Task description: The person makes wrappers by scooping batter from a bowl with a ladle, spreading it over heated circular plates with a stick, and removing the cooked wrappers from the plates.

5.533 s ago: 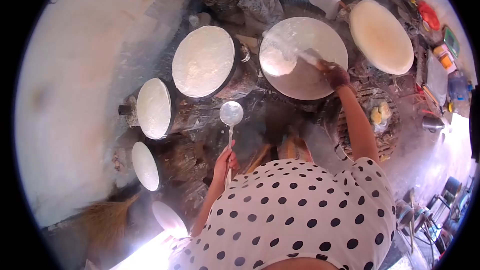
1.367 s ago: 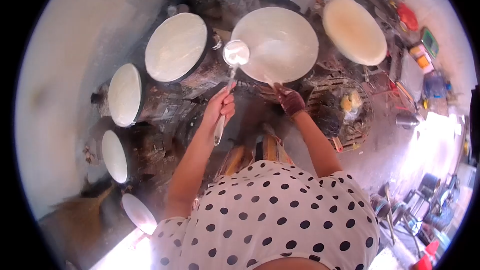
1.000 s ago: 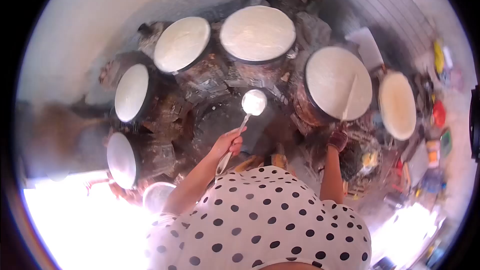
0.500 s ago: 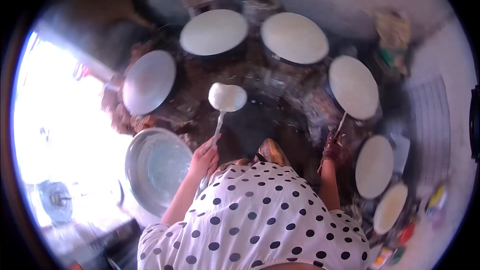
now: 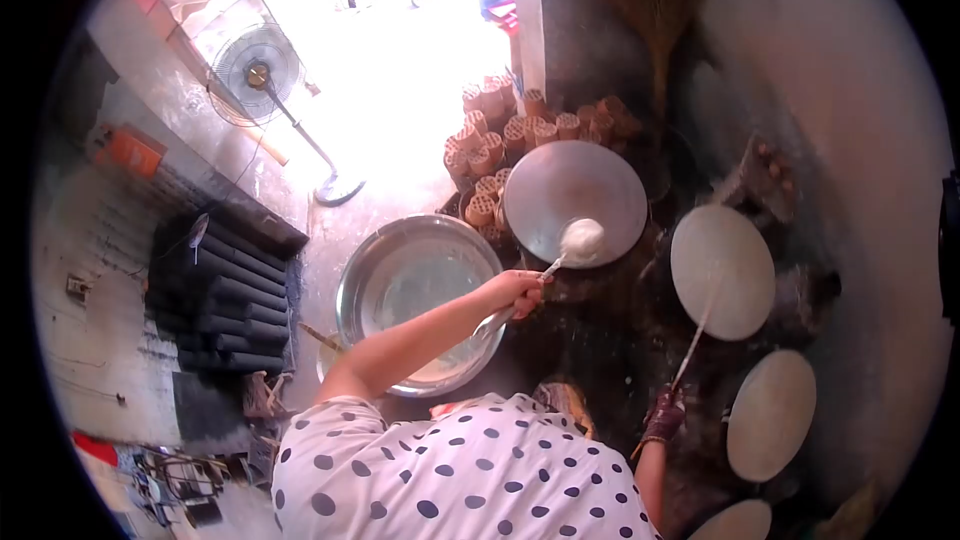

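Observation:
My left hand [image 5: 515, 294] is closed around the handle of a ladle [image 5: 582, 239], whose bowl is full of white batter. The ladle hangs over or rests at the lower edge of a bare grey griddle [image 5: 575, 185]; I cannot tell if they touch. In a dark glove, my right hand [image 5: 663, 415] grips a thin stick [image 5: 690, 355]. The stick's far end reaches over a round griddle with a white sheet [image 5: 722, 265]. Another white-covered griddle [image 5: 772, 415] lies nearer to me, on the right. A large metal basin [image 5: 365, 275] of pale liquid stands under my left forearm.
Clay-coloured perforated cylinders [image 5: 490, 145] are piled behind the bare griddle. A standing fan [image 5: 258, 76] is near the bright doorway. Stacked black cylinders [image 5: 235, 305] lie at left. A broom [image 5: 660, 20] leans against the wall. One more griddle [image 5: 735, 522] shows at bottom right.
My view has turned left. The batter-filled ladle has moved from above the dark middle floor to the bare griddle. The stick now reaches over a different white-covered griddle, further left in the ring.

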### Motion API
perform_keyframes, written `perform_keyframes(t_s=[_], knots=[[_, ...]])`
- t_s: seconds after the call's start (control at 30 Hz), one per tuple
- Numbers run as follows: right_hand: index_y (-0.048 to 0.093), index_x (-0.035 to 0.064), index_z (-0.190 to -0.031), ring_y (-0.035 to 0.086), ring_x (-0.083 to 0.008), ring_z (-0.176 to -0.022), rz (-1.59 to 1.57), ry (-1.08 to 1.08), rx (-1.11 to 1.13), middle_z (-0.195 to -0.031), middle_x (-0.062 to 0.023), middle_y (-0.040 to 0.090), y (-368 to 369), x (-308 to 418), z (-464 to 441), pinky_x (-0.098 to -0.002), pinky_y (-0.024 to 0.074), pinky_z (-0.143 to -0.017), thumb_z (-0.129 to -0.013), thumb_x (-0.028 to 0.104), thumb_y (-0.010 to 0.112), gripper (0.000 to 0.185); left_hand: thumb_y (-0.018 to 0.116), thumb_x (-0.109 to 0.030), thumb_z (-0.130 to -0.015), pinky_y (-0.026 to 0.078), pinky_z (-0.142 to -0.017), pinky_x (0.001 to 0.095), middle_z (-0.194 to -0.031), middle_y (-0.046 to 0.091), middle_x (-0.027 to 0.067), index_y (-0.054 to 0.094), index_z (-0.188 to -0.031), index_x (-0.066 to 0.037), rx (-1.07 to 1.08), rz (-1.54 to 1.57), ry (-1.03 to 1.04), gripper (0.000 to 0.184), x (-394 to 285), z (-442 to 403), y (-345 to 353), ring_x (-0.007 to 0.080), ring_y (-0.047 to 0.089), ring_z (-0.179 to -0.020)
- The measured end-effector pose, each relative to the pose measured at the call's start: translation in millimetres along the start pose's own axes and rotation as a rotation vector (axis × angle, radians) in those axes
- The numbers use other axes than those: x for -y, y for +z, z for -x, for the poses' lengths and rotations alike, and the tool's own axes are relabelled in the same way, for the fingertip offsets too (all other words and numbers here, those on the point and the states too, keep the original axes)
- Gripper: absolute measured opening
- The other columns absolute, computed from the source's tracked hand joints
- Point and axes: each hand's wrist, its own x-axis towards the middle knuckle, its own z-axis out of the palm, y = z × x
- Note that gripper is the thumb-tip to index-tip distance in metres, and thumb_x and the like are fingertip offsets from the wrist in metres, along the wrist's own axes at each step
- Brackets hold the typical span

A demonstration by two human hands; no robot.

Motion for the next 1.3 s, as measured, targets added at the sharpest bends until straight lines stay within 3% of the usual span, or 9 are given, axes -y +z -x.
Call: perform_keyframes(t_s=[0.13, 0.2, 0.23, 0.33, 0.73, 0.83, 0.9, 1.2, 1.3], knots=[[0.055, 0.0138, -0.126, 0.053, -0.0123, -0.049, -0.023, -0.192, 0.299, -0.071, -0.0035, 0.061, 30, 29, -54, -0.028, 0.0405, -0.041, -0.087, 0.021, 0.061, 0.04, 0.046, -0.019, -0.094, 0.036, -0.04, 0.0246, -0.061, 0.042, -0.0059, 0.048, -0.094, -0.009, -0.035, 0.034, -0.088, 0.011, -59, -57, -2, 0.0037, 0.039, -0.044], [0.05, 0.0136, -0.131, 0.063, -0.0238, -0.066, 0.378, -0.96, 0.14, -0.096, -0.0121, 0.067, 50, 45, -96, -0.0353, 0.05, -0.058, -0.087, 0.021, 0.06, 0.045, 0.051, -0.022, -0.091, 0.04, -0.043, 0.0287, -0.061, 0.048, -0.0028, 0.054, -0.093, -0.005, -0.162, -0.307, 0.068, 0.017, -87, -87, 1, 0.0073, 0.044, -0.045], [0.049, 0.0138, -0.131, 0.064, -0.032, -0.089, 0.561, -0.587, 0.311, -0.115, -0.0163, 0.061, 46, 118, -63, -0.039, 0.0504, -0.076, -0.086, 0.019, 0.061, 0.047, 0.053, -0.023, -0.089, 0.041, -0.044, 0.0303, -0.062, 0.051, -0.0008, 0.056, -0.092, -0.003, -0.256, -0.52, 0.121, 0.02, -102, -100, 3, 0.0096, 0.047, -0.045], [0.054, 0.0188, -0.126, 0.061, -0.0376, -0.089, 0.544, -1.032, 0.296, -0.103, -0.0186, 0.062, 60, 142, -103, -0.0415, 0.0506, -0.076, -0.081, 0.017, 0.065, 0.047, 0.055, -0.016, -0.087, 0.039, -0.042, 0.0267, -0.062, 0.054, 0.0036, 0.058, -0.087, 0.0, -0.241, -0.517, 0.197, 0.016, -128, -133, 33, 0.0133, 0.051, -0.047], [0.053, 0.0212, -0.126, 0.06, -0.0344, -0.084, 0.8, -0.897, 0.295, -0.097, -0.0138, 0.062, 135, 160, -155, -0.042, 0.0506, -0.072, -0.079, 0.02, 0.064, 0.048, 0.048, -0.014, -0.088, 0.038, -0.041, 0.0284, -0.062, 0.053, 0.0058, 0.057, -0.087, -0.006, -0.179, -0.877, 0.331, 0.012, -127, -270, -5, 0.0161, 0.05, -0.046], [0.054, 0.019, -0.125, 0.06, -0.0351, -0.084, 0.807, -0.807, 0.229, -0.095, -0.0152, 0.061, 164, 139, -151, -0.0427, 0.0503, -0.072, -0.08, 0.018, 0.063, 0.046, 0.042, -0.021, -0.092, 0.041, -0.046, 0.0365, -0.065, 0.058, 0.0062, 0.06, -0.091, -0.012, 0.234, 0.095, 0.018, 0.02, -127, -282, -33, 0.0206, 0.056, -0.054], [0.054, 0.0173, -0.126, 0.06, -0.0376, -0.087, 0.853, -0.725, 0.265, -0.098, -0.0177, 0.062, 167, 119, -138, -0.0431, 0.0501, -0.075, -0.081, 0.018, 0.062, 0.045, 0.044, -0.022, -0.089, 0.045, -0.054, 0.0419, -0.07, 0.062, 0.0087, 0.06, -0.098, -0.011, -0.257, -1.136, 0.301, 0.022, -129, -286, -29, 0.025, 0.061, -0.063], [0.058, 0.0079, -0.122, 0.062, -0.0265, -0.102, 0.413, -0.173, 0.29, -0.112, -0.0173, 0.063, 287, 151, -108, -0.0334, 0.0467, -0.088, -0.081, 0.013, 0.062, 0.042, 0.045, -0.018, -0.087, 0.048, -0.067, 0.0475, -0.079, 0.064, 0.0192, 0.055, -0.119, -0.011, -0.787, -1.619, 0.56, 0.034, -155, -222, -5, 0.0369, 0.062, -0.073], [0.057, 0.006, -0.121, 0.059, -0.0294, -0.107, 0.24, -0.452, 0.209, -0.115, -0.0175, 0.06, 277, 103, -122, -0.0335, 0.0449, -0.092, -0.084, 0.025, 0.058, 0.042, 0.046, -0.019, -0.089, 0.048, -0.066, 0.0472, -0.079, 0.064, 0.0196, 0.051, -0.125, -0.012, -1.005, -1.469, 0.776, 0.038, -160, -173, -21, 0.0365, 0.062, -0.074]])
